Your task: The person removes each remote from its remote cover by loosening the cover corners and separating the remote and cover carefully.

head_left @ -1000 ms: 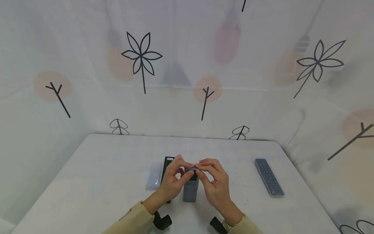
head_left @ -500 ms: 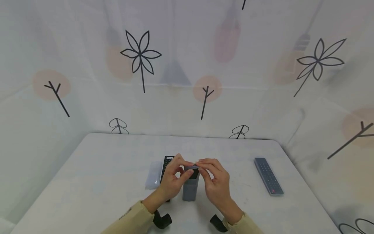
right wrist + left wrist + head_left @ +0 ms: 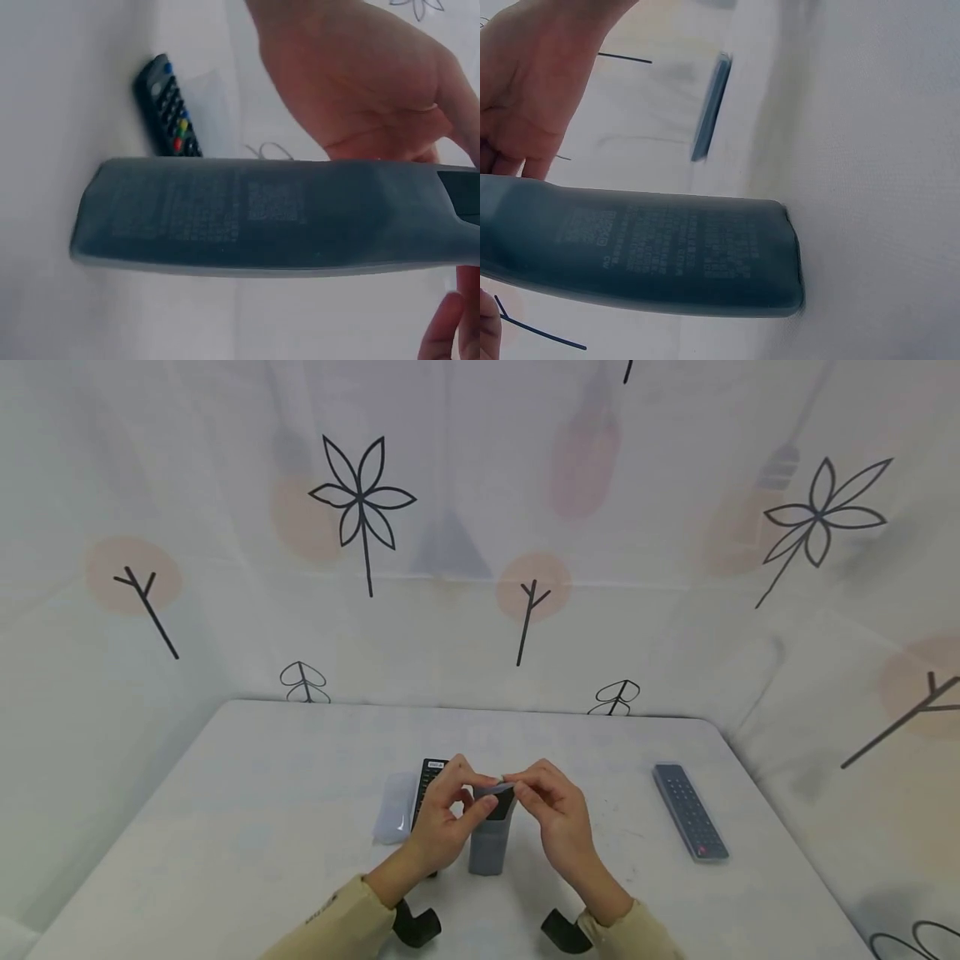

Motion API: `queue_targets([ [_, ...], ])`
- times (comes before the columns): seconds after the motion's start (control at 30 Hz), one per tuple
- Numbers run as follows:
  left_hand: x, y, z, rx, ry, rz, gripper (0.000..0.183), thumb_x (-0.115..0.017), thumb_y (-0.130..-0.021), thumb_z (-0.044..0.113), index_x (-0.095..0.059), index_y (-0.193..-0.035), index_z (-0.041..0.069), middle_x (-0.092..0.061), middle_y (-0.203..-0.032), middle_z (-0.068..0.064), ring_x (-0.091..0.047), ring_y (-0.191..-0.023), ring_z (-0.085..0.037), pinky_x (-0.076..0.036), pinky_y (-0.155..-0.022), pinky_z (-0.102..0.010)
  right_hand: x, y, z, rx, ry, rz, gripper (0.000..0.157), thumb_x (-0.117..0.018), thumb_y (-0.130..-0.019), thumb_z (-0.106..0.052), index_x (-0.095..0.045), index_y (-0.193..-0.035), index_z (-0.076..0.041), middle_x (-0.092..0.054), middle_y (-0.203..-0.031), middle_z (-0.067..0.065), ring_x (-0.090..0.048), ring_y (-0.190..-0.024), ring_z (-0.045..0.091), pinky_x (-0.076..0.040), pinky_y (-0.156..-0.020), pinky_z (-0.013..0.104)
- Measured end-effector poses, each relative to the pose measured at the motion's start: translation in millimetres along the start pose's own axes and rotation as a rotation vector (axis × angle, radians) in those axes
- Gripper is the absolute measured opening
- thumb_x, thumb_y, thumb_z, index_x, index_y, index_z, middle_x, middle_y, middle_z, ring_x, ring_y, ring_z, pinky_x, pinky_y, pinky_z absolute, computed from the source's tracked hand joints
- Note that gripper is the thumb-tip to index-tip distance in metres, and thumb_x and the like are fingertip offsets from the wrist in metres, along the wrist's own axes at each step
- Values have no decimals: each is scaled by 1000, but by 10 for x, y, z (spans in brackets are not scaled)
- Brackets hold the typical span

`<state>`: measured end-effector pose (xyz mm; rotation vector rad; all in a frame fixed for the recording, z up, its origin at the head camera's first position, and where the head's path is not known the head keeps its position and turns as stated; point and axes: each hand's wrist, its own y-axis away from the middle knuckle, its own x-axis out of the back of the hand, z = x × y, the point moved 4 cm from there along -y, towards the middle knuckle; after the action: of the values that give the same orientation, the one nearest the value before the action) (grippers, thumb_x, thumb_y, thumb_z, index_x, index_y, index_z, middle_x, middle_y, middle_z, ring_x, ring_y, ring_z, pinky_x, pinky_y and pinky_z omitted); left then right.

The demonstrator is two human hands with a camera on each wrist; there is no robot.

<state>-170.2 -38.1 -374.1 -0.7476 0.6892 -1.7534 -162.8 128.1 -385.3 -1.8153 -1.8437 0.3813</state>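
Note:
A remote control [image 3: 489, 847] in a translucent cover stands on its end on the table, its printed back toward me. Both hands work at the cover's top edge. There my left hand [image 3: 442, 827] pinches the left side between thumb and index finger. My right hand [image 3: 562, 822] pinches the right corner of the same edge, which is drawn outward. Below the edge a dark panel shows on the remote. In the left wrist view the right hand [image 3: 536, 90] lies beyond the covered remote [image 3: 667, 247]; the right wrist view shows the left hand [image 3: 367, 82] beyond it.
A black remote [image 3: 424, 789] with coloured buttons lies partly hidden behind the left hand, beside a clear plastic sleeve [image 3: 394, 810]. Another covered remote [image 3: 690, 814] lies at the right of the white table [image 3: 300, 777]. A patterned cloth [image 3: 450, 635] hangs behind it.
My right hand has shifted slightly to the right, its fingers drawn in more, pulling the cover's corner outward. The remote's top leans a little right. The left hand stays in place.

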Motion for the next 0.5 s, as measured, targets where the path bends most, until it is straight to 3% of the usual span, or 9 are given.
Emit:
queue_targets([
  [0.2, 5, 10, -6, -1, 4, 2, 30, -63, -82, -20, -62, -103, 0, -53, -89, -13, -50, -77, -19, -46, -52, -30, 5, -34, 98, -193, -191, -74, 20, -55, -100, -7, -70, -104, 6, -62, -90, 4, -59, -86, 17, -50, -81, 32],
  [0.27, 7, 8, -3, -7, 5, 4, 30, -63, -81, -20, -62, -103, 0, -53, -89, -13, -50, -77, -19, -46, -51, -30, -3, -47, 124, -235, -273, -96, 20, -55, -101, -9, -71, -101, 1, -63, -90, 1, -59, -85, 17, -49, -82, 33],
  [0.37, -3, 62, -147, -6, 2, 9, 30, -65, -82, -17, -63, -105, 3, -54, -90, -11, -50, -78, -18, -46, -52, -29, -25, -58, 143, -292, -385, -122, 19, -55, -101, -10, -73, -96, -9, -64, -90, -2, -58, -86, 15, -48, -85, 33],
  [0.5, -12, 106, -238, 3, 5, 11, 30, -66, -83, -16, -63, -105, 4, -54, -91, -10, -50, -78, -20, -46, -52, -27, -53, -54, 146, -345, -464, -154, 23, -52, -103, -13, -72, -93, -20, -64, -93, -3, -58, -88, 13, -47, -88, 34],
])
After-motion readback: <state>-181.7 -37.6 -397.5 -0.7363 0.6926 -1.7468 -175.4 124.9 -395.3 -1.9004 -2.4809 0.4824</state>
